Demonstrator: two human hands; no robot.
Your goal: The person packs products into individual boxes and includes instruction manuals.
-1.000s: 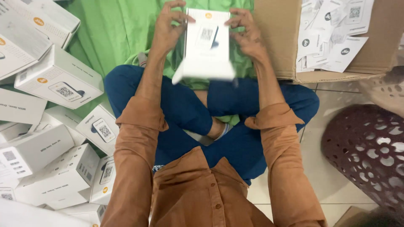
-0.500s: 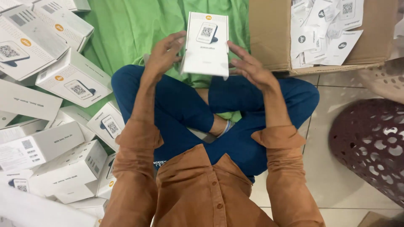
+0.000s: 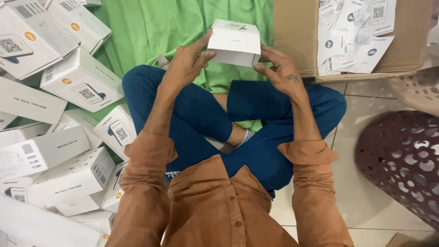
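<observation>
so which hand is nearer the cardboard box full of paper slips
Right. The right hand holds the small white box just beside the cardboard box, nearly at its wall. The left hand grips the white box's far side, farther away.

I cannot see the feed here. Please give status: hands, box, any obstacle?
Left hand and right hand both grip the small white box, raised over the lap. Pile of white boxes at left. Cardboard carton at right. Nothing obstructs.

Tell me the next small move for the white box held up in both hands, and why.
Probably lower the white box toward the lap. Both hands, left hand and right hand, pinch it only at its side edges, raised over the green cloth, so the grip looks light; the pile of boxes lies at the left.
</observation>
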